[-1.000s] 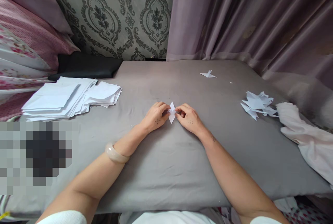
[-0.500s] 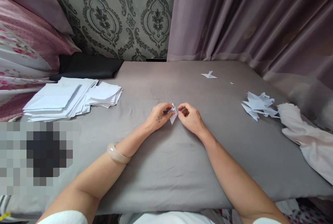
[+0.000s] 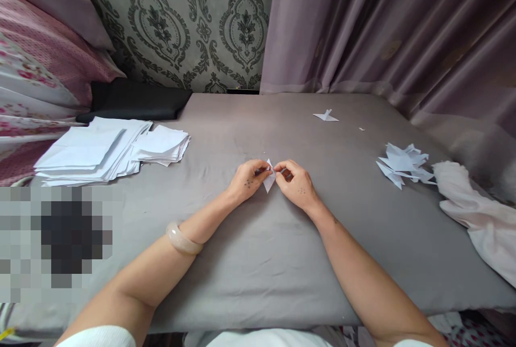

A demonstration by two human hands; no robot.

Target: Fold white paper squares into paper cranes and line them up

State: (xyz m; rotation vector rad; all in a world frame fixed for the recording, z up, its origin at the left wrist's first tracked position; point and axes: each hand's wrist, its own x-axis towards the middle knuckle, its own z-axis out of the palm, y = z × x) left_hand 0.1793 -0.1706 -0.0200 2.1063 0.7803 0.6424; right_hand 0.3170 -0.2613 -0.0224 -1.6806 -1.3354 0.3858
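A small piece of folded white paper (image 3: 268,183) is pinched between my two hands just above the grey cloth, its lower point hanging toward me. My left hand (image 3: 249,179) grips its left side with thumb and fingers. From the other side, my right hand (image 3: 296,183) closes its thumb and index finger on the right edge. The fingers cover the middle of the paper, so its folds there are hidden. A bangle (image 3: 183,239) sits on my left forearm.
Stacked white sheets (image 3: 80,148) and smaller cut papers (image 3: 163,142) lie at left, before a black folded item (image 3: 141,99). Folded paper birds (image 3: 405,161) are heaped at right; another paper bird (image 3: 326,115) lies farther back. Pale crumpled cloth (image 3: 475,207) borders the right.
My right fingertips have moved slightly left and now meet the folded paper, which the left hand still holds. The view has shifted a little.
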